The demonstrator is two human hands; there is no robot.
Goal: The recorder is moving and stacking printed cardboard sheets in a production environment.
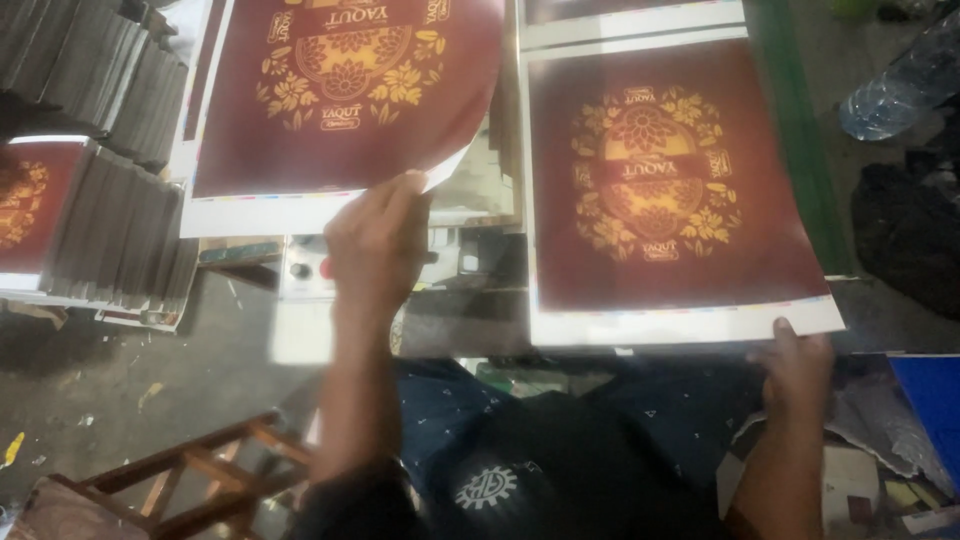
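Observation:
My left hand (375, 240) grips the lower corner of a large maroon printed sheet (340, 95) with a gold floral design, lifted and curled toward the left. A second maroon sheet (670, 190) with the same gold pattern lies flat on the right, and my right hand (800, 365) holds its white bottom edge near the right corner. Between the two sheets a grey machine surface (470, 215) shows.
Tall stacks of printed sheets (110, 215) stand at the left, one topped by a maroon print. A wooden stool frame (200, 475) sits at lower left on the concrete floor. A plastic bottle (900, 85) lies at upper right. A blue board (935, 400) is at the right edge.

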